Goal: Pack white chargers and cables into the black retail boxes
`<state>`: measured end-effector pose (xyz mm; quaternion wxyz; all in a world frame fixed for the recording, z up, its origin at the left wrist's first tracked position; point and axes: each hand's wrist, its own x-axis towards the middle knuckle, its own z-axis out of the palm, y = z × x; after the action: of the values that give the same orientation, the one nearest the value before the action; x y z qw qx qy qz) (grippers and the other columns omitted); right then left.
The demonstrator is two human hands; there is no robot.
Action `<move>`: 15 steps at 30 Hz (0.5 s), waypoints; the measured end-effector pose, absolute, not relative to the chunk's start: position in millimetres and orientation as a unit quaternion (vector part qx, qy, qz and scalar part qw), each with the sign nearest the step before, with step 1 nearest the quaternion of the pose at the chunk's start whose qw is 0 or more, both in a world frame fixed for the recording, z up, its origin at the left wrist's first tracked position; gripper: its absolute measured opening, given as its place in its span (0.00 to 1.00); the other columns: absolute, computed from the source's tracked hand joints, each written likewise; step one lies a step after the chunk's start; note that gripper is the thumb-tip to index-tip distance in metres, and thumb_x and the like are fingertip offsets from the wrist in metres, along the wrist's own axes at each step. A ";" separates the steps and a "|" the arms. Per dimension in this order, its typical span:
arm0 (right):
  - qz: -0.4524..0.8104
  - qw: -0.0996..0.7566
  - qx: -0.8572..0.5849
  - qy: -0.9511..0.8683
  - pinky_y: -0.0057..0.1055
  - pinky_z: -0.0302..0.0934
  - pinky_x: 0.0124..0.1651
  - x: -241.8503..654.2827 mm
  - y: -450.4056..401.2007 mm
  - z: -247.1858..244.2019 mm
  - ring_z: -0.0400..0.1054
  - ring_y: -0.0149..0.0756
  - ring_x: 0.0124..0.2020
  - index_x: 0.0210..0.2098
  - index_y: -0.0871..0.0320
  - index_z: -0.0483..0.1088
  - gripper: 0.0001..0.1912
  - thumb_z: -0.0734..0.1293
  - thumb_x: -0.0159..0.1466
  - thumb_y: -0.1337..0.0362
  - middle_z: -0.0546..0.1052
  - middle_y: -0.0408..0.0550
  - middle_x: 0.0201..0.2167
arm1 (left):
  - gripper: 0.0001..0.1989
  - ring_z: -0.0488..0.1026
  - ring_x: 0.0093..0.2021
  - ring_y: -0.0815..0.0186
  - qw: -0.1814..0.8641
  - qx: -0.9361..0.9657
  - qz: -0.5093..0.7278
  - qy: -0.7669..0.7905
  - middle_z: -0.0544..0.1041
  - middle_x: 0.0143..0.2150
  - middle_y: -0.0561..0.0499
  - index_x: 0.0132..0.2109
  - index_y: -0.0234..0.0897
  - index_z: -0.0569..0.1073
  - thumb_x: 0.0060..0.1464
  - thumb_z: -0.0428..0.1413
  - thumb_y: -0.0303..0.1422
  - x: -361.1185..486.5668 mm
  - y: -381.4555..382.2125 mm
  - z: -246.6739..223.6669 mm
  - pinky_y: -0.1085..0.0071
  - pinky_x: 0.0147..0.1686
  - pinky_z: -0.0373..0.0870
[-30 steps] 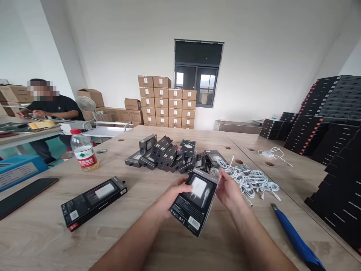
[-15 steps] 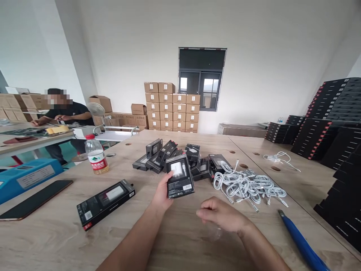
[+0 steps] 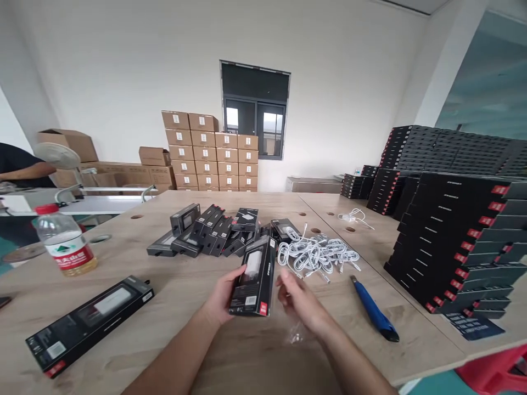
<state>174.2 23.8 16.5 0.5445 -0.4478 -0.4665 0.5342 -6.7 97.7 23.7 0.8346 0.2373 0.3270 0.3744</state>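
Note:
My left hand grips a black retail charger box, tilted up, its window showing a white charger. Close by the right side of that box is my right hand, fingers curled, with a piece of clear plastic film hanging beneath it. Just beyond lies a tangled heap of coiled white cables. Behind the held box several similar black boxes are piled loosely. Another black box lies by itself at the left.
A blue-handled cutter rests on the wooden table at right. Tall stacks of black boxes stand on the right side. A drink bottle is at left. Cartons line the wall; a co-worker's arm shows far left.
The view has swung right. My left hand has turned the held box so its side panel and red-labelled end show. My right hand has come closer to the box, the film moving with it.

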 end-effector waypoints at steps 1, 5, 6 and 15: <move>0.521 0.556 -0.428 -0.487 0.26 0.41 0.22 163.1 30.6 17.3 0.46 0.26 0.18 0.28 0.54 0.65 0.32 0.64 0.56 0.30 0.61 0.36 0.18 | 0.10 0.80 0.25 0.58 0.829 0.256 0.373 0.329 0.81 0.26 0.46 0.41 0.28 0.76 0.59 0.56 0.32 -6.4 96.4 21.4 0.66 0.29 0.77; 0.418 0.629 -0.377 -0.536 0.27 0.50 0.27 136.5 39.7 20.9 0.51 0.29 0.23 0.22 0.55 0.60 0.28 0.64 0.62 0.37 0.60 0.38 0.20 | 0.22 0.80 0.28 0.58 0.809 0.311 0.365 0.339 0.83 0.30 0.43 0.43 0.29 0.77 0.62 0.53 0.47 -6.3 94.9 16.5 0.67 0.30 0.76; 0.398 0.640 -0.381 -0.534 0.27 0.51 0.28 135.1 40.3 20.5 0.52 0.29 0.24 0.22 0.55 0.59 0.28 0.63 0.62 0.38 0.60 0.38 0.20 | 0.25 0.80 0.28 0.58 0.810 0.321 0.351 0.343 0.83 0.31 0.43 0.44 0.29 0.77 0.62 0.52 0.50 -6.4 94.5 16.2 0.67 0.30 0.76; 0.268 0.784 -0.473 -0.301 0.28 0.47 0.21 199.8 42.8 12.8 0.55 0.30 0.19 0.20 0.54 0.62 0.20 0.68 0.57 0.47 0.62 0.37 0.15 | 0.25 0.81 0.30 0.64 0.778 0.265 0.503 0.267 0.83 0.33 0.46 0.43 0.33 0.77 0.68 0.42 0.46 -26.0 105.6 35.2 0.69 0.38 0.78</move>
<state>199.8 42.8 12.8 0.7838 -0.4728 -0.3008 0.2678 -26.0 105.6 35.2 0.7782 0.2651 0.2669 0.5028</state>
